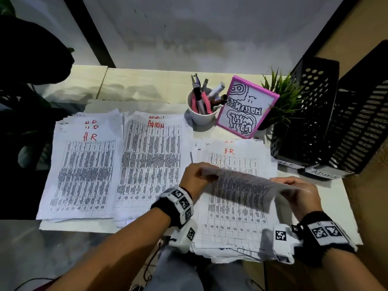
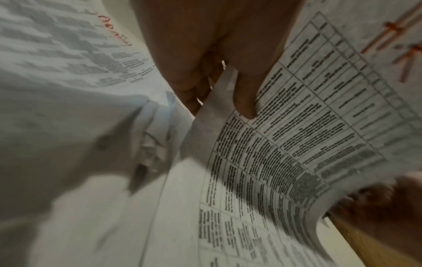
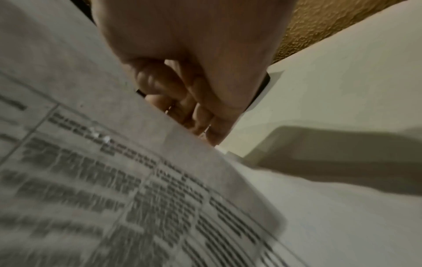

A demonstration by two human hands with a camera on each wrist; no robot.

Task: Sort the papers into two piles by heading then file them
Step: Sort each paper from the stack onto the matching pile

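Note:
A printed sheet (image 1: 245,185) hangs curled in the air above the unsorted stack (image 1: 237,229), whose top page is headed H.R. My left hand (image 1: 196,177) pinches the sheet's left edge, thumb (image 2: 246,101) on its printed face (image 2: 308,144). My right hand (image 1: 298,192) grips its right edge; in the right wrist view the fingers (image 3: 200,115) curl behind the paper (image 3: 114,180). On the left lie an H.R pile (image 1: 81,175) and an ADMIN pile (image 1: 151,162), side by side.
Two black perforated file holders (image 1: 336,127) labelled H.R and ADMIN stand at the right. A white cup of pens (image 1: 202,110), a pink-framed drawing (image 1: 245,108) and a small green plant (image 1: 283,97) sit behind the stack. The table's right edge (image 1: 348,206) is near my right hand.

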